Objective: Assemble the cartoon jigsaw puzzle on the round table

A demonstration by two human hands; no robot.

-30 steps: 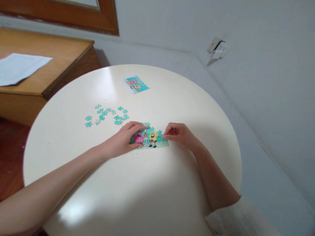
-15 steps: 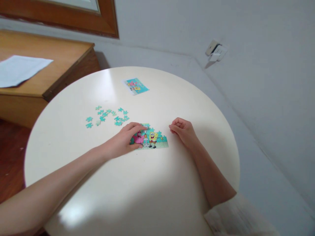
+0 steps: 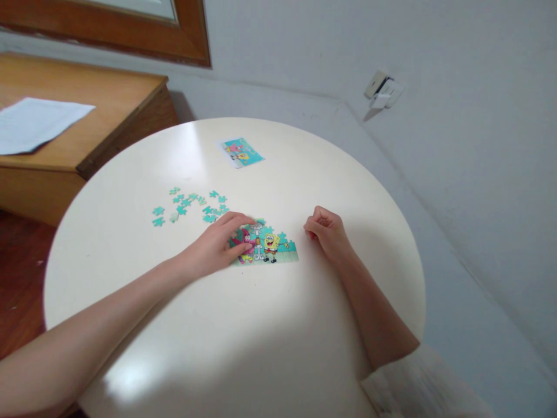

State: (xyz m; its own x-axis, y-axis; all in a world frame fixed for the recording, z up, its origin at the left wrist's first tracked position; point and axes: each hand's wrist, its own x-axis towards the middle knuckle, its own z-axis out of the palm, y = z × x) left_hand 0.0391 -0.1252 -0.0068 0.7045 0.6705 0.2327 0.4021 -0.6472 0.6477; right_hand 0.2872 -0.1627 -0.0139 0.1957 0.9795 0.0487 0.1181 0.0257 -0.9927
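Observation:
A partly joined jigsaw puzzle [image 3: 278, 255] lies flat on the white table, printed with a yellow sponge character, a pink starfish character and a pale third figure on turquoise. Over its left part rests my left hand [image 3: 221, 241], thumb and fingers apart and touching the pieces; it covers the left edge. My right hand [image 3: 326, 229] is at the table just right of the puzzle, fingers curled and pinched together; whatever they hold, if anything, is hidden. Several loose turquoise puzzle pieces [image 3: 181, 209] are scattered beyond my left hand.
Towards the back of the round white table [image 3: 195, 342] lies a small picture card [image 3: 243, 155] with similar characters. A wooden cabinet [image 3: 122, 87] with white paper [image 3: 39, 122] on it stands at left. A plug [image 3: 385, 93] sits in the wall socket at right.
My left thumb has moved up onto the pink figure, uncovering more of the puzzle's lower left. My right hand has shifted slightly right, its fingers curled a little tighter.

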